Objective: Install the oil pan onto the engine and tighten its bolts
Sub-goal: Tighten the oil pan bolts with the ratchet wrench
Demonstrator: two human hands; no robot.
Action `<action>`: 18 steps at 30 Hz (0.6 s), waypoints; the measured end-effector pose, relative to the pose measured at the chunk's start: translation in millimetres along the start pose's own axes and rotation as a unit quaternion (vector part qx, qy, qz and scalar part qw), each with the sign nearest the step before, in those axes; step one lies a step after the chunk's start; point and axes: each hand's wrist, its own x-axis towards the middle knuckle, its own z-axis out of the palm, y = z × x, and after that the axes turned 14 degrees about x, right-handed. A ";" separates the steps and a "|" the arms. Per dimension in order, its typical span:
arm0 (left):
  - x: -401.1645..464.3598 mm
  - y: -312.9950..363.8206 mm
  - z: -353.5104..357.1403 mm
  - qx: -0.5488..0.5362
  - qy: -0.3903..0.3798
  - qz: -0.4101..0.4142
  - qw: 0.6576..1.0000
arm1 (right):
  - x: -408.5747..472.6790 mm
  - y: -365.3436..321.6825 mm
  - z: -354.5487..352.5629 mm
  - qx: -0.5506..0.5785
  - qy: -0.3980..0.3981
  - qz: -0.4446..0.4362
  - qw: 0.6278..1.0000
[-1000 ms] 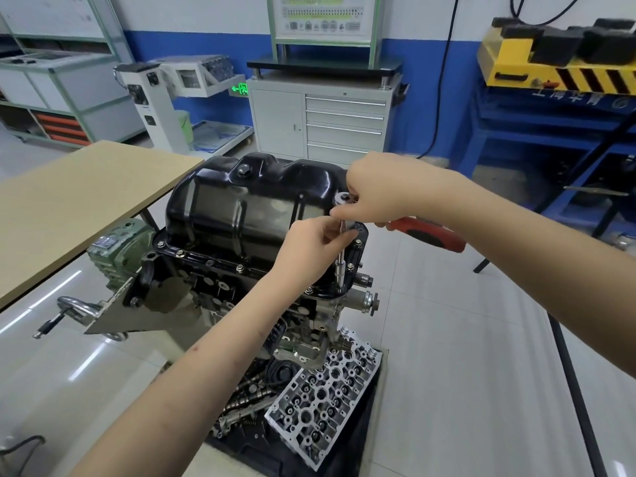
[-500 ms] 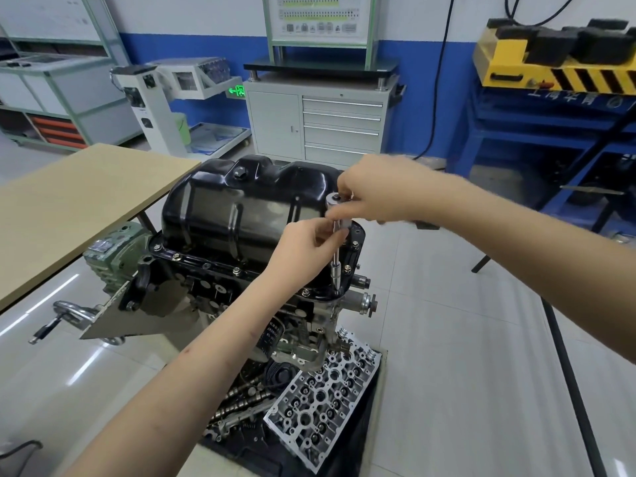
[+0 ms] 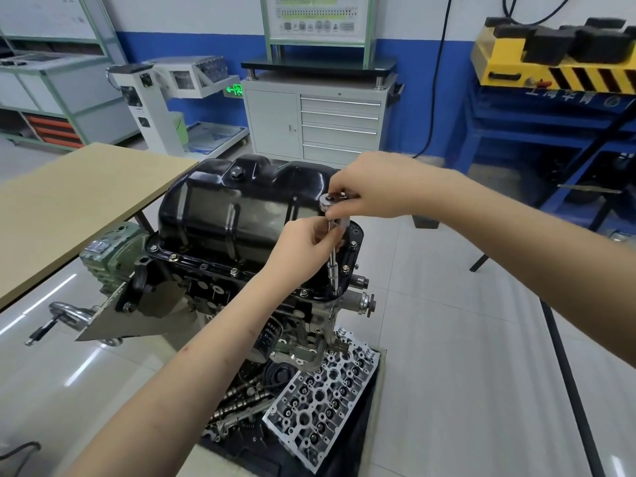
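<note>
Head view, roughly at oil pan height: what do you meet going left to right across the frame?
Wooden tabletop → black oil pan → left hand pinching the extension bar → right hand gripping the ratchet head → blue steel frame.

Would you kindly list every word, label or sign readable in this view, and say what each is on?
"JX08..." and "KL-0...", partly hidden: black oil filter on the engine.
Green exit sign: arrow and figure, characters blurred.
Blue Chinese characters below the yellow machine: blurred.
Wall chart: too small to read.
</note>
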 end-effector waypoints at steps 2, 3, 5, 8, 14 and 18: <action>2.2 -1.2 0.1 -0.004 -0.001 -0.006 1.000 | 1.1 -6.6 9.7 -0.014 0.036 0.044 0.998; 2.4 -1.5 0.2 -0.003 0.000 -0.004 1.000 | 1.8 -9.1 11.9 -0.006 0.042 0.066 0.997; 1.2 -1.1 0.9 0.000 0.009 0.003 1.000 | 4.1 -8.2 11.7 0.013 0.028 0.073 0.997; 1.1 -4.9 -0.4 -0.012 0.001 0.005 1.000 | 5.7 -2.3 4.1 0.056 -0.029 0.025 0.998; 4.3 -2.1 -1.2 0.010 -0.023 0.013 1.000 | -0.6 6.8 -6.3 0.094 -0.060 -0.012 0.994; 4.3 -4.7 2.9 0.031 -0.022 0.014 0.999 | -4.9 -7.1 9.4 -0.011 0.031 0.055 0.998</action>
